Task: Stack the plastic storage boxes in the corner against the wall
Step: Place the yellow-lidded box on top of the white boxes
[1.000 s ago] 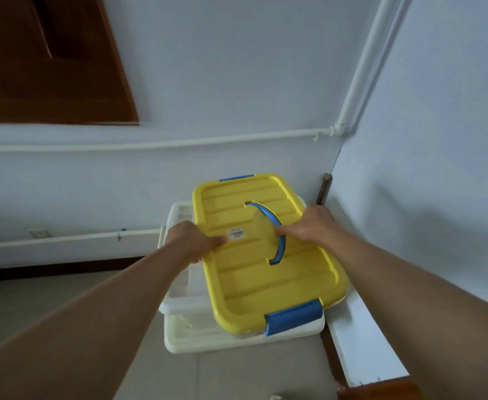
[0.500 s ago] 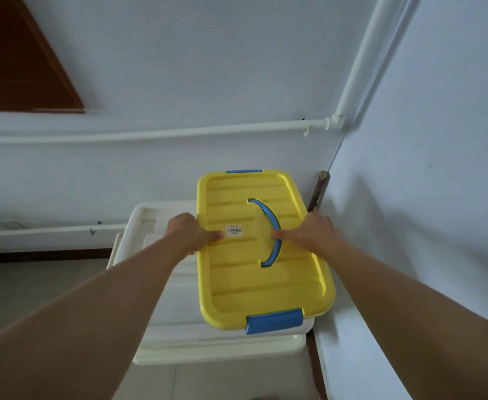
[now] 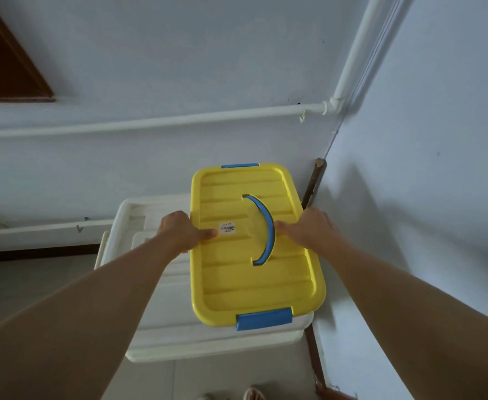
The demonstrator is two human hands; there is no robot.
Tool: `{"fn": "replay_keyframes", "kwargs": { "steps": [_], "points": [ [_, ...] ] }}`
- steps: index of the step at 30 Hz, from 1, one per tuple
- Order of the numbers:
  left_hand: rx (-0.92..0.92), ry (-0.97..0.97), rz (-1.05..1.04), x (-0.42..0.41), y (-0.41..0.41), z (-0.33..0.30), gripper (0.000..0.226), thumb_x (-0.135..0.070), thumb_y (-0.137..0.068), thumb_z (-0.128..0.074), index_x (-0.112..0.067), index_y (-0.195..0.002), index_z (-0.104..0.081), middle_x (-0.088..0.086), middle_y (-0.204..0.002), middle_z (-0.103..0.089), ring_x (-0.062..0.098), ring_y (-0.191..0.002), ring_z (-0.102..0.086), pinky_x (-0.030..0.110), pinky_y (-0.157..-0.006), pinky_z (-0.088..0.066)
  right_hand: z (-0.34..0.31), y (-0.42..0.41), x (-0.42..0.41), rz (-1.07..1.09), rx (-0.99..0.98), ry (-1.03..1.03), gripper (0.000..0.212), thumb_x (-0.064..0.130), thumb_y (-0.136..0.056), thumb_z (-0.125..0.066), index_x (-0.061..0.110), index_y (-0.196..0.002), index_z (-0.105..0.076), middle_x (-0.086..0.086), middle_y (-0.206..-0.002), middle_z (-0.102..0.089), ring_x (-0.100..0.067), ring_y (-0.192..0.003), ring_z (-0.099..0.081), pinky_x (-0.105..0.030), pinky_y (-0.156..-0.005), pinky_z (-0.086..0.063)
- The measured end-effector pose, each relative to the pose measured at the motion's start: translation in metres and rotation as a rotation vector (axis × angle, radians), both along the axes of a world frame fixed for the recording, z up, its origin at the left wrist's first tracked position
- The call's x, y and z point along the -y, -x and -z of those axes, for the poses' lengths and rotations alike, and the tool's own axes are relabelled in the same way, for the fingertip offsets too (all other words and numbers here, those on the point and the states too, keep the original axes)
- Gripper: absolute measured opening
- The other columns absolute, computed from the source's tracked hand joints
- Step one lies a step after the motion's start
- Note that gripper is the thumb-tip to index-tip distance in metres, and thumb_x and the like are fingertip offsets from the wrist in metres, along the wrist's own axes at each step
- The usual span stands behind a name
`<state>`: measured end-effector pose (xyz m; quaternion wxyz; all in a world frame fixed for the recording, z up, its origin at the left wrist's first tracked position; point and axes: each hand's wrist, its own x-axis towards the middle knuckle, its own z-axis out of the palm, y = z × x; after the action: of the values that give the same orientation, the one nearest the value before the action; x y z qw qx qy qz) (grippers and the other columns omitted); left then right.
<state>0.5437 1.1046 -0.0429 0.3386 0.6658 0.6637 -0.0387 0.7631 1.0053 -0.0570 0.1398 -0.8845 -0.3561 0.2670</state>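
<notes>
A storage box with a yellow lid (image 3: 231, 281), blue clips and a blue curved handle (image 3: 266, 229) rests on the right side of a larger white storage box (image 3: 156, 321) in the corner. My left hand (image 3: 179, 235) grips the yellow lid's left edge, thumb on top near a barcode sticker (image 3: 227, 227). My right hand (image 3: 309, 228) holds the right edge, thumb pointing at the handle. The yellow box's body is hidden under its lid.
Two pale walls meet at the corner (image 3: 332, 134), with white pipes (image 3: 179, 121) running along and up them. A brown stick (image 3: 313, 183) leans in the corner. A dark wooden panel (image 3: 3, 67) is at upper left. Dark skirting (image 3: 315, 359) lines the right wall; grey floor at left.
The yellow box has turned from a slant to line up straight with the white box and sits nearer the right wall. Both hands kept their hold. The view shifted closer.
</notes>
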Motion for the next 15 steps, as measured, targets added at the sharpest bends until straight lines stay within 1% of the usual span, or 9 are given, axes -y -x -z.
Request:
{"fn": "replay_keyframes", "kwargs": {
  "steps": [1, 2, 5, 6, 9, 10, 11, 13, 15],
  "points": [
    [0.008, -0.002, 0.001, 0.000, 0.000, 0.001, 0.065, -0.054, -0.069, -0.075, -0.001, -0.105, -0.061, 0.014, -0.100, -0.066, 0.026, -0.084, -0.065, 0.037, -0.079, -0.055, 0.000, 0.000, 0.000, -0.005, 0.004, -0.004, 0.069, 0.058, -0.073, -0.067, 0.006, -0.116, -0.051, -0.003, -0.093, -0.052, -0.020, -0.080, -0.050, -0.031, -0.064, -0.040],
    [0.017, -0.004, 0.002, -0.001, 0.001, 0.002, 0.065, -0.053, -0.069, -0.075, -0.001, -0.105, -0.061, 0.014, -0.100, -0.066, 0.027, -0.085, -0.066, 0.038, -0.081, -0.055, 0.001, 0.001, 0.000, -0.010, 0.011, -0.008, 0.065, 0.055, -0.075, -0.067, 0.006, -0.115, -0.050, -0.003, -0.094, -0.053, -0.019, -0.079, -0.049, -0.031, -0.064, -0.040],
    [0.046, 0.002, -0.021, -0.002, 0.002, 0.003, 0.061, -0.050, -0.069, -0.076, -0.001, -0.102, -0.061, 0.012, -0.091, -0.064, 0.024, -0.070, -0.062, 0.038, -0.079, -0.056, -0.001, 0.002, -0.001, -0.041, 0.012, -0.003, 0.056, 0.048, -0.081, -0.064, 0.005, -0.115, -0.051, -0.002, -0.089, -0.049, -0.018, -0.077, -0.048, -0.031, -0.064, -0.039],
    [0.050, 0.008, -0.026, -0.001, 0.004, 0.005, 0.061, -0.050, -0.069, -0.076, -0.001, -0.102, -0.061, 0.013, -0.092, -0.064, 0.025, -0.070, -0.062, 0.038, -0.079, -0.056, 0.000, 0.002, -0.001, -0.052, -0.005, 0.009, 0.053, 0.045, -0.084, -0.063, 0.004, -0.117, -0.050, -0.002, -0.088, -0.047, -0.017, -0.076, -0.047, -0.030, -0.064, -0.039],
    [0.034, -0.030, -0.003, 0.005, 0.009, 0.009, 0.059, -0.049, -0.074, -0.073, -0.002, -0.106, -0.060, 0.015, -0.105, -0.065, 0.031, -0.092, -0.064, 0.041, -0.084, -0.054, -0.002, 0.001, 0.000, -0.072, -0.069, 0.063, 0.039, 0.030, -0.093, -0.054, 0.003, -0.121, -0.049, -0.003, -0.087, -0.047, -0.014, -0.068, -0.047, -0.028, -0.062, -0.043],
    [0.027, -0.053, 0.021, 0.008, 0.010, 0.009, 0.059, -0.049, -0.076, -0.071, -0.002, -0.109, -0.058, 0.016, -0.108, -0.065, 0.032, -0.097, -0.063, 0.041, -0.085, -0.053, -0.004, 0.001, 0.002, -0.073, -0.092, 0.080, 0.037, 0.027, -0.094, -0.051, 0.002, -0.122, -0.048, -0.006, -0.090, -0.049, -0.016, -0.070, -0.050, -0.030, -0.063, -0.046],
    [0.029, -0.061, 0.038, 0.011, 0.011, 0.009, 0.058, -0.048, -0.078, -0.069, -0.003, -0.113, -0.056, 0.015, -0.110, -0.064, 0.031, -0.097, -0.063, 0.042, -0.085, -0.054, -0.005, 0.000, 0.004, -0.069, -0.123, 0.097, 0.037, 0.026, -0.095, -0.050, 0.003, -0.125, -0.047, -0.010, -0.096, -0.053, -0.021, -0.077, -0.054, -0.032, -0.065, -0.049],
    [0.055, -0.021, 0.035, 0.016, 0.013, 0.008, 0.056, -0.045, -0.082, -0.066, -0.004, -0.119, -0.053, 0.013, -0.108, -0.061, 0.028, -0.086, -0.062, 0.041, -0.076, -0.058, -0.008, 0.000, 0.008, -0.050, -0.191, 0.120, 0.042, 0.026, -0.096, -0.049, 0.004, -0.131, -0.042, -0.015, -0.113, -0.055, -0.029, -0.091, -0.058, -0.035, -0.063, -0.051],
    [0.055, 0.057, 0.010, 0.019, 0.013, 0.007, 0.053, -0.042, -0.086, -0.063, -0.003, -0.120, -0.052, 0.013, -0.106, -0.060, 0.023, -0.072, -0.059, 0.035, -0.061, -0.057, -0.010, 0.001, 0.012, -0.035, -0.230, 0.125, 0.045, 0.027, -0.096, -0.050, 0.006, -0.134, -0.040, -0.015, -0.121, -0.054, -0.032, -0.099, -0.057, -0.035, -0.062, -0.051]
  ]
}}
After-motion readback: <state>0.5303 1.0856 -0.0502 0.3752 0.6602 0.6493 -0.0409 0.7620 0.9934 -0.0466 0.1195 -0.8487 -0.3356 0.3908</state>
